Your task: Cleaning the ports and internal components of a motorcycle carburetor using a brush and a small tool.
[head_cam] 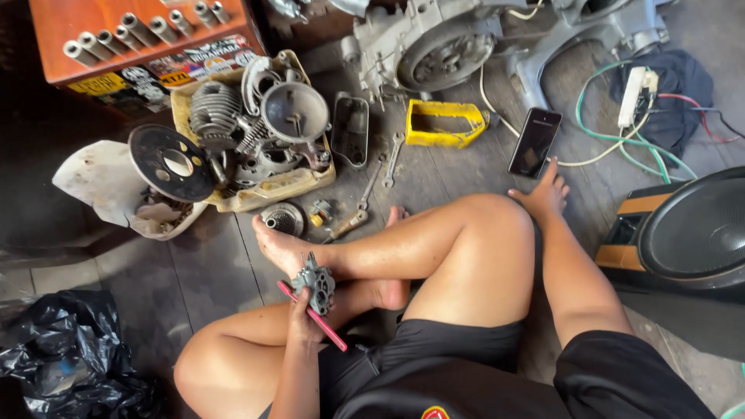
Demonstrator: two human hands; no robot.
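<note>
Crossed bare legs (434, 264) fill the foreground, and at 7 o'clock the left hand (304, 314) grips a small grey carburetor (317, 283) with a red-handled tool (314, 316), which may slip, while the right hand (543, 194) rests open near the phone (535, 141) at 1 o'clock.

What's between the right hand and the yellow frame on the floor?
In the head view, a black phone lies face up between the right hand and the yellow frame, just above the fingertips; a white cable runs past it.
</note>
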